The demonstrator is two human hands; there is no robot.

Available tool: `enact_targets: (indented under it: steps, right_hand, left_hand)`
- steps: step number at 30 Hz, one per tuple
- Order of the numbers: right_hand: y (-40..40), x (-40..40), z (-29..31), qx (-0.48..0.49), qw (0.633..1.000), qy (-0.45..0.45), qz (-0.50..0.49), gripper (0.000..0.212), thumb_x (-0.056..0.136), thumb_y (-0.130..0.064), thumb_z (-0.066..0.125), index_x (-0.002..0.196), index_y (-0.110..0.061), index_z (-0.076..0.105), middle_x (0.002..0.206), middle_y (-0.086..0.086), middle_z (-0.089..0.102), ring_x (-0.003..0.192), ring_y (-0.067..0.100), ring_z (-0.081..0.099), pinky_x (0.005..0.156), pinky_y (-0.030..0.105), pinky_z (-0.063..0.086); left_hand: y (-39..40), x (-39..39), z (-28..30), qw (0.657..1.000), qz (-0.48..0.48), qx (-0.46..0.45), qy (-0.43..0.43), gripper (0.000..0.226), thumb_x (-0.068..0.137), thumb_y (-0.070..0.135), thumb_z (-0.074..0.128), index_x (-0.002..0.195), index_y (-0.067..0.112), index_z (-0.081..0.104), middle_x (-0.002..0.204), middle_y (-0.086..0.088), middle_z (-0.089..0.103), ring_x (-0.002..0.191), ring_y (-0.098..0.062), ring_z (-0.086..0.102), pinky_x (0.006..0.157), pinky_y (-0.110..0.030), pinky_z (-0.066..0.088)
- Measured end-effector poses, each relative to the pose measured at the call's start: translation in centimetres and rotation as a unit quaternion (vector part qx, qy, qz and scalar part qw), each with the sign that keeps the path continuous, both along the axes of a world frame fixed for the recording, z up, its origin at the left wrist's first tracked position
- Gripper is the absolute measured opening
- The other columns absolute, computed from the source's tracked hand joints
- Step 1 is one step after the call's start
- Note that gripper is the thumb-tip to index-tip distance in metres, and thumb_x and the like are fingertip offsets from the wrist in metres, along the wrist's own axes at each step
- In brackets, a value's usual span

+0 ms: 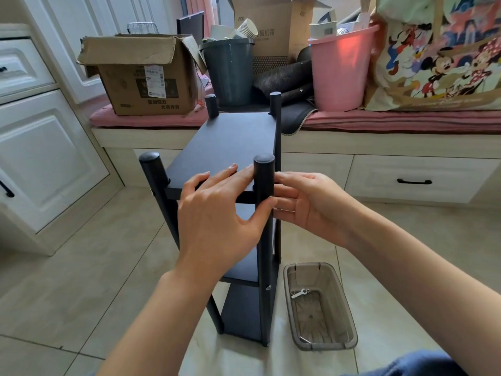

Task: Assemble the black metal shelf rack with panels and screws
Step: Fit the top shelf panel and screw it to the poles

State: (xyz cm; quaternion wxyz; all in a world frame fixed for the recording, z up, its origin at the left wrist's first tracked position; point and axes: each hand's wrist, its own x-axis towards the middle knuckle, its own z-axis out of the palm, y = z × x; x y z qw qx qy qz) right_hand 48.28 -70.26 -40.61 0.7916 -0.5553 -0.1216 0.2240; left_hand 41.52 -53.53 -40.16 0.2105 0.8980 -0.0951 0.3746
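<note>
Rack (238,202) stands upright on the tiled floor, centre of frame, three black panels already between four round posts. Top panel (230,142) sits level in the middle of the picture; the near right post (264,180) rises just above it.

Left hand (217,210): fingers laid flat and straight on the near edge of the top panel, thumb reaching across to touch the near right post. Pressing, not clasping. Right hand (306,202): palm towards the post, fingers relaxed and running behind it on the right side. I cannot tell whether it pinches a screw there; the post hides the fingertips.

I judge this to be the last fastening at the top right corner.

Risks as I read them:
- Panel hole and post hole out of line while the left hand bears down; a screw started crooked would cross-thread.
- Rack is tall and narrow; a sideways push at the top could rock or tip it towards the left of frame.
- A small fastener dropped here would fall past the lower panels to the tiles.
- Clear plastic tray (320,305), lower right, just beside the rack foot, holds a small wrench (299,293); a shifted rack could knock it.
</note>
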Motion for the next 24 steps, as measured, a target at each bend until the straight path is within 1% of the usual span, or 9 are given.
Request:
enact_targets:
  steps: [4, 6, 10, 13, 16, 18, 21, 23, 24]
  right_hand:
    - [-2.5, 0.2, -0.8, -0.029, 0.999, 0.007, -0.032, 0.028, 0.1, -0.014, 0.053, 0.123, -0.001, 0.06, 0.112, 0.017, 0.072, 0.103, 0.032, 0.071, 0.087, 0.04, 0.059]
    - [-4.0, 0.2, -1.7, -0.057, 0.998, 0.011, -0.033, 0.025, 0.099, -0.014, 0.055, 0.119, -0.002, 0.062, 0.111, 0.018, 0.073, 0.103, 0.033, 0.071, 0.085, 0.04, 0.06]
    - [-7.3, 0.5, -5.3, -0.129, 0.99, 0.043, -0.031, 0.021, 0.097, -0.012, 0.058, 0.114, -0.001, 0.066, 0.105, 0.02, 0.073, 0.099, 0.032, 0.072, 0.08, 0.038, 0.061]
    - [-9.2, 1.0, -9.4, -0.189, 0.979, 0.068, -0.031, 0.021, 0.096, -0.012, 0.06, 0.113, -0.002, 0.066, 0.102, 0.018, 0.074, 0.096, 0.029, 0.073, 0.078, 0.035, 0.06]
    - [-10.2, 1.9, -14.4, -0.22, 0.969, 0.101, -0.041, 0.017, 0.096, -0.01, 0.06, 0.11, -0.002, 0.066, 0.098, 0.016, 0.075, 0.092, 0.026, 0.074, 0.073, 0.031, 0.059]
    - [-10.3, 2.6, -17.9, -0.249, 0.961, 0.109, -0.044, 0.014, 0.096, -0.009, 0.061, 0.109, -0.004, 0.066, 0.095, 0.014, 0.076, 0.09, 0.024, 0.074, 0.074, 0.031, 0.06]
    - [-9.7, 3.8, -22.9, -0.326, 0.94, 0.09, -0.047, 0.01, 0.096, -0.008, 0.06, 0.103, -0.007, 0.067, 0.088, 0.01, 0.077, 0.084, 0.021, 0.075, 0.075, 0.031, 0.061]
    - [-9.2, 4.8, -26.0, -0.386, 0.918, 0.072, -0.05, 0.01, 0.094, -0.003, 0.059, 0.095, -0.008, 0.068, 0.085, 0.011, 0.075, 0.078, 0.02, 0.072, 0.076, 0.036, 0.06]
    - [-8.9, 5.3, -27.5, -0.417, 0.906, 0.06, -0.047, 0.011, 0.092, -0.001, 0.059, 0.092, -0.008, 0.068, 0.086, 0.011, 0.073, 0.078, 0.021, 0.071, 0.079, 0.039, 0.06]
  left_hand:
    - [-0.3, 0.3, -0.1, 1.0, 0.008, -0.002, -0.01, 0.048, 0.08, 0.044, 0.071, 0.119, 0.017, 0.073, 0.115, -0.004, 0.074, 0.114, -0.024, 0.068, 0.102, -0.045, 0.042]
    - [-0.5, 0.5, 0.1, 1.0, 0.005, -0.007, -0.012, 0.046, 0.081, 0.043, 0.071, 0.119, 0.018, 0.074, 0.115, -0.002, 0.074, 0.116, -0.023, 0.067, 0.102, -0.044, 0.041]
    - [-1.0, 0.8, 0.2, 1.0, 0.006, -0.015, -0.005, 0.045, 0.082, 0.042, 0.07, 0.119, 0.018, 0.074, 0.116, -0.001, 0.074, 0.119, -0.021, 0.065, 0.103, -0.048, 0.043]
    - [-1.3, 1.0, 0.2, 1.0, 0.013, -0.015, -0.011, 0.045, 0.081, 0.042, 0.071, 0.118, 0.016, 0.074, 0.117, -0.002, 0.074, 0.118, -0.022, 0.066, 0.103, -0.049, 0.043]
    - [-1.8, 1.3, 0.3, 1.0, 0.019, -0.018, -0.017, 0.045, 0.081, 0.043, 0.072, 0.117, 0.016, 0.075, 0.117, -0.002, 0.073, 0.117, -0.022, 0.066, 0.102, -0.045, 0.041]
    - [-2.2, 1.4, 0.3, 1.0, 0.019, -0.014, -0.015, 0.045, 0.082, 0.043, 0.071, 0.117, 0.016, 0.074, 0.117, -0.001, 0.073, 0.116, -0.022, 0.066, 0.101, -0.043, 0.04]
    - [-2.8, 1.5, 0.3, 1.0, 0.021, -0.014, -0.019, 0.045, 0.082, 0.042, 0.07, 0.119, 0.016, 0.073, 0.117, 0.003, 0.072, 0.117, -0.018, 0.063, 0.101, -0.043, 0.041]
    - [-3.1, 1.6, 0.2, 0.999, 0.018, -0.017, -0.034, 0.045, 0.082, 0.04, 0.071, 0.119, 0.015, 0.073, 0.114, 0.009, 0.067, 0.117, -0.012, 0.055, 0.1, -0.043, 0.04]
    - [-3.2, 1.7, 0.2, 0.999, 0.016, -0.019, -0.038, 0.045, 0.082, 0.042, 0.07, 0.118, 0.015, 0.073, 0.112, 0.011, 0.064, 0.12, -0.013, 0.048, 0.1, -0.044, 0.04]
